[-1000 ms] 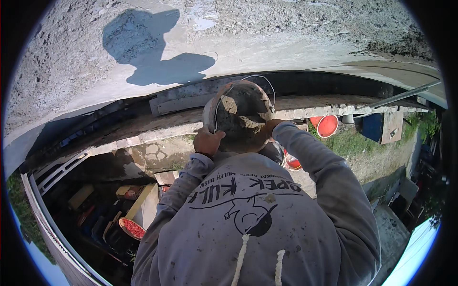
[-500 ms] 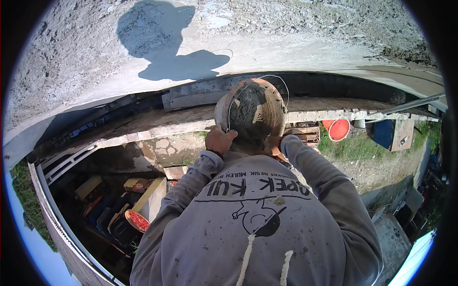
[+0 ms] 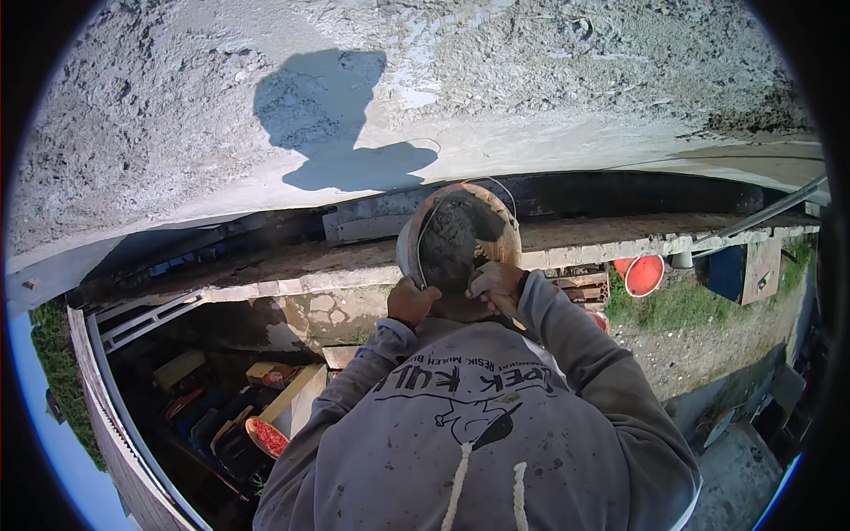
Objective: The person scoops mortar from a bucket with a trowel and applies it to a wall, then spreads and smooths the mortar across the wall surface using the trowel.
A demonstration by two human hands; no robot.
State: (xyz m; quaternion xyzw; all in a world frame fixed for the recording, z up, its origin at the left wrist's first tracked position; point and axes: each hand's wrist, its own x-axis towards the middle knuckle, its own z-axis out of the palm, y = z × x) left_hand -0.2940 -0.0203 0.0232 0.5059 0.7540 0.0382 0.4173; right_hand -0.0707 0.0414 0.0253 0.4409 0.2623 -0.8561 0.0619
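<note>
A round bucket (image 3: 409, 252) with a thin wire handle is tilted in front of my chest, with wet grey mortar (image 3: 452, 239) inside. My left hand (image 3: 413, 303) is closed on its near left rim. At the near right side, my right hand (image 3: 496, 281) is closed around the pale wooden handle (image 3: 508, 307) of a tool. The tool's working end is hidden by the hand and the bucket, so its kind does not show.
Ahead rises a rough grey plastered wall (image 3: 177, 133) bearing my shadow. A narrow brick ledge (image 3: 336, 280) runs across below it. Far down lie a red basin (image 3: 644, 275), grass, a blue box (image 3: 728, 273) and a tray of red pieces (image 3: 267, 437). A metal pole (image 3: 770, 212) slants at right.
The bucket and both hands sit lower in view as the view shifts upward over the wall. My right hand, mostly hidden before, now shows at the bucket's near side with the wooden handle.
</note>
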